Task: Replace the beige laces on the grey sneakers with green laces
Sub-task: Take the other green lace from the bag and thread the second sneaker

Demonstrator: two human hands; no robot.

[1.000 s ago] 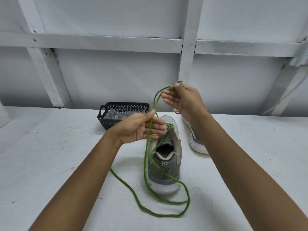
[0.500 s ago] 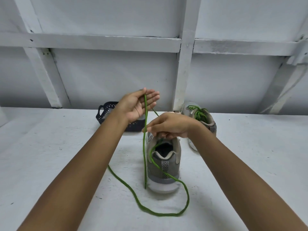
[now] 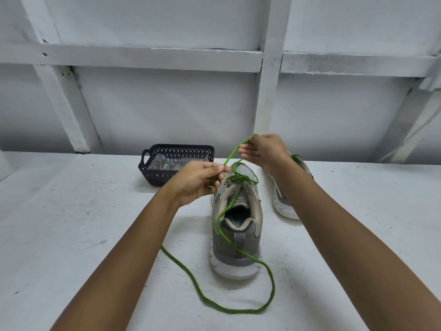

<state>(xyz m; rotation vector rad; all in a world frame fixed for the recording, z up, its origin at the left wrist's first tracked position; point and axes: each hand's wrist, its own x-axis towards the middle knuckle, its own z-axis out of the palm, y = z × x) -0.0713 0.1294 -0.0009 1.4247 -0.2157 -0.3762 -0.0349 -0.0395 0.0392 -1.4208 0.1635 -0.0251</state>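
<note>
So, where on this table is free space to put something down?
Bare table lies at the left, in front of the basket, and at the right of the far sneaker. Crowded: around the near sneaker, where the green lace loops.

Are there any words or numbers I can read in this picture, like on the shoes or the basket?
On the near grey sneaker: a tiny printed mark inside the heel collar, too small and blurred to read.
On the far grey sneaker: no text shows.
On the dark basket: no text shows, and what lies in it is too blurred to tell.
Nothing else here has a readable word, number or sign.
</note>
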